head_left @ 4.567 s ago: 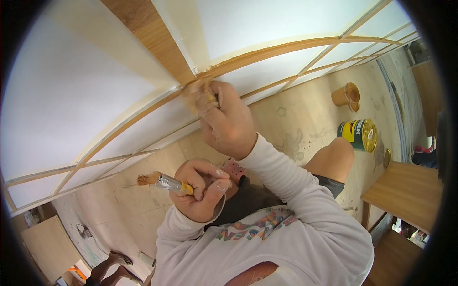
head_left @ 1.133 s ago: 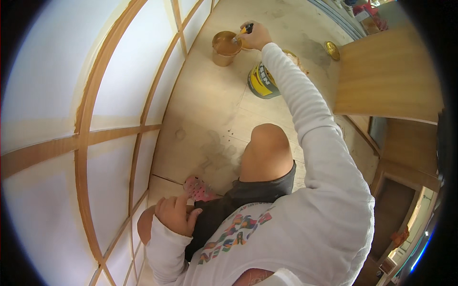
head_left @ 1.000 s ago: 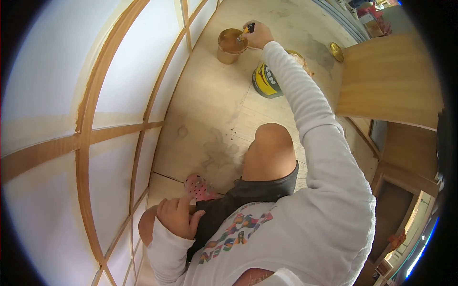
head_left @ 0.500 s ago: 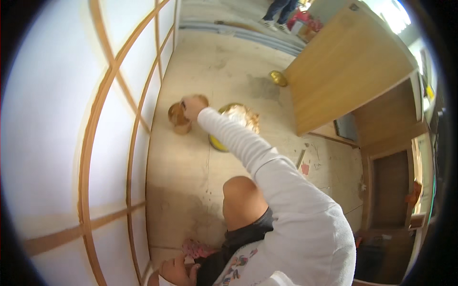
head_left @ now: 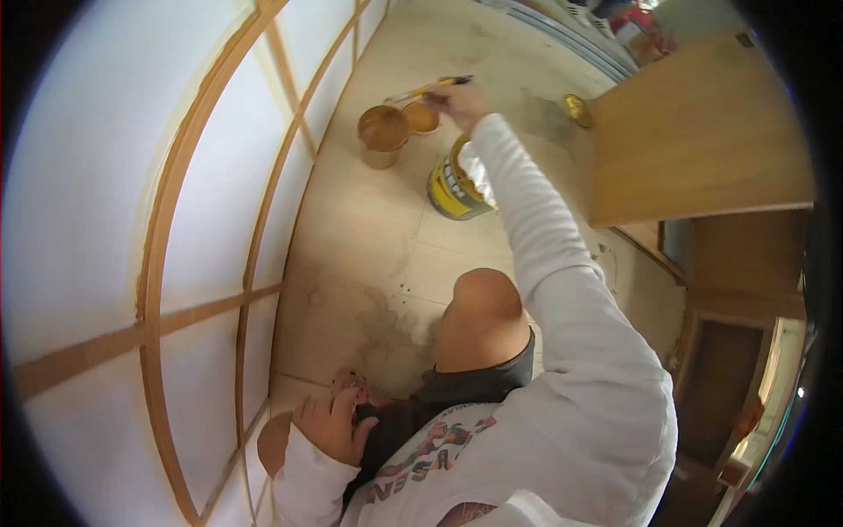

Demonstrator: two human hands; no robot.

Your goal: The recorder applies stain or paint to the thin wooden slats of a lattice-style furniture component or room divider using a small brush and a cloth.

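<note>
The right hand (head_left: 458, 98) is stretched far out over the floor, fingers closed around the handle of a small brush (head_left: 428, 89). The brush lies nearly level, its bristle end pointing left and hanging just above two small cups: a larger brown cup (head_left: 383, 134) filled with amber stain, and a smaller cup (head_left: 421, 118) right behind it, touching or nearly so. Whether the bristles actually touch the liquid in the smaller cup I cannot tell from here; the tip is too small to read.

Just beside the cups, under the white sleeve, stands an open yellow tin (head_left: 454, 183) with a dark band, and its round lid (head_left: 577, 110) lies apart on the floor (head_left: 369, 246), close to the edge of a wooden board (head_left: 702, 132) that leans in from the right.

The left hand (head_left: 332, 426) is down low by the person's body, fingers loosely curled and resting against a dark trouser leg, holding nothing that I can see. A bare knee (head_left: 481, 303) rises between the two arms.

Along the left runs a big white paper screen with a thin wooden lattice (head_left: 167, 263), its slats bending in the wide view. The floor near the knee is mottled with pale stains.
</note>
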